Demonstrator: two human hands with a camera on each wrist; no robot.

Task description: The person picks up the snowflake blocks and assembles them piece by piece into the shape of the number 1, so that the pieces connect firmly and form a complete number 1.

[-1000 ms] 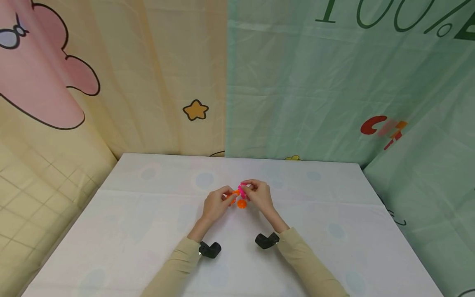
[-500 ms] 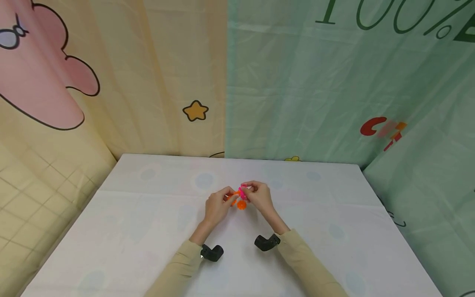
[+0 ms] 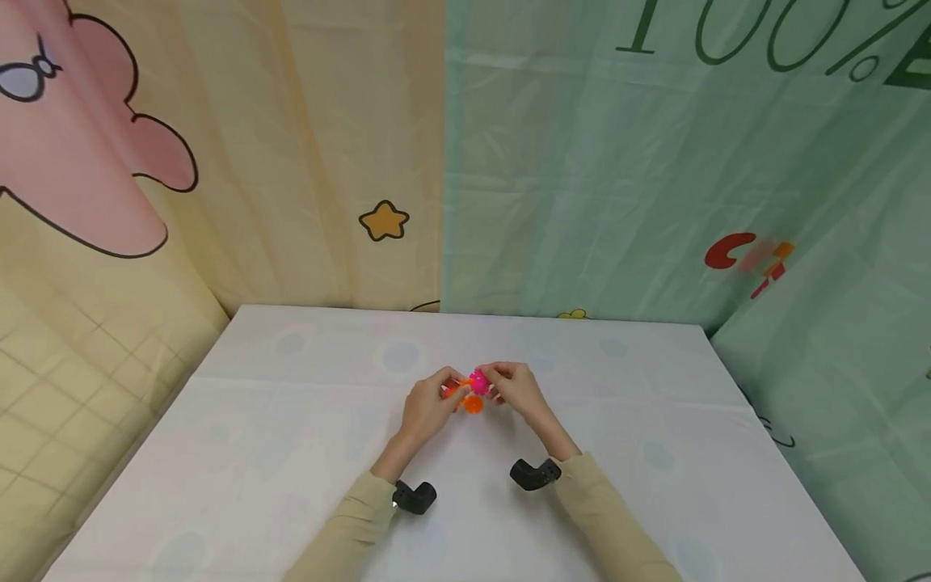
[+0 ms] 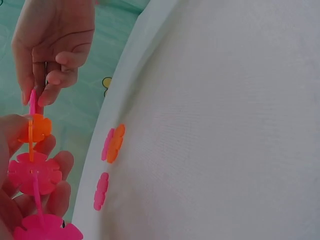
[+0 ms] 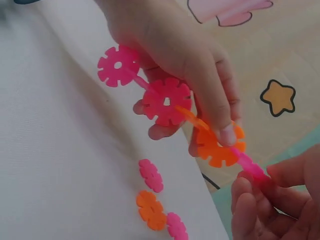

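Where the two hands meet over the white table (image 3: 655, 420), a chain (image 5: 160, 112) of notched pink and orange discs is held up between them. Its discs are slotted crosswise, seen by turns face-on and edge-on. In the right wrist view its long axis is slanted from 10 o'clock to 4 o'clock, with a free pink disc (image 5: 118, 75) at the 10 o'clock end. In the left wrist view the same axis is run almost straight from 6 to 12 o'clock.

The chain is gripped by the left hand (image 3: 427, 404), the thumb being pressed on an orange disc (image 5: 210, 150) near the 4 o'clock end. The pink end disc (image 5: 252, 167), standing edge-on there, is pinched between thumb and fingers of the right hand (image 3: 518, 390).

At 7 o'clock from the chain in the right wrist view, three loose discs are seen on the table: an upper pink one (image 5: 151, 175), a middle orange one (image 5: 151, 207) and a lower pink one (image 5: 177, 227). Whether the lower two are touching cannot be told. Beyond the table's 12 o'clock edge, a yellow curtain (image 3: 313, 121) and a green curtain (image 3: 582, 162) are hung.
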